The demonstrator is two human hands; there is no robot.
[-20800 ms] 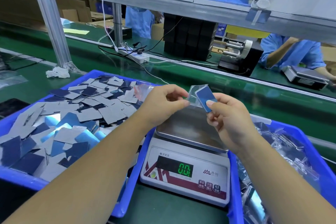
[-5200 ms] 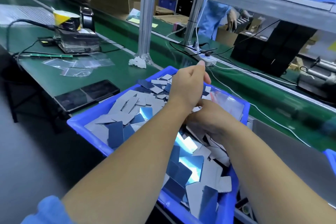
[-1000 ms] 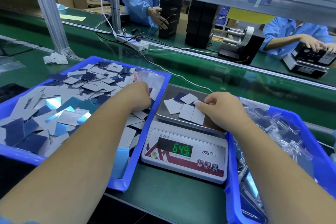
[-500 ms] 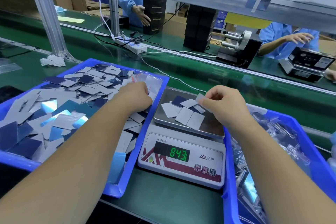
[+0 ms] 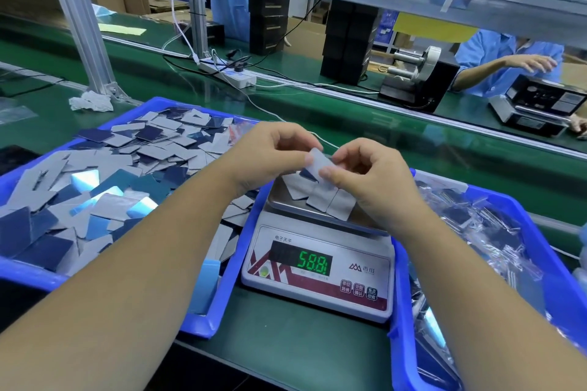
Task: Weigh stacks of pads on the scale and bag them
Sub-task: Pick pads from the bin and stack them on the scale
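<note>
Both hands, the left hand (image 5: pixel 270 152) and the right hand (image 5: pixel 371 174), pinched one thin grey rectangular pad (image 5: pixel 319 163) between them. Just below that grip, more grey pads (image 5: pixel 320 197) lay on the white digital scale's steel pan (image 5: pixel 279 200).

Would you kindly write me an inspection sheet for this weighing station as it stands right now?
Surface: green bench mat.
Job's things: white digital scale reads 58.8; grey square pads on its steel pan; blue left bin of loose pads; blue right bin of bagged pads.
Clutter: crumpled white wrap.
Hands: left hand and right hand pinch one grey pad.
Cables: white power strip, leads.
Surroundings: blue-coated workers opposite.
</note>
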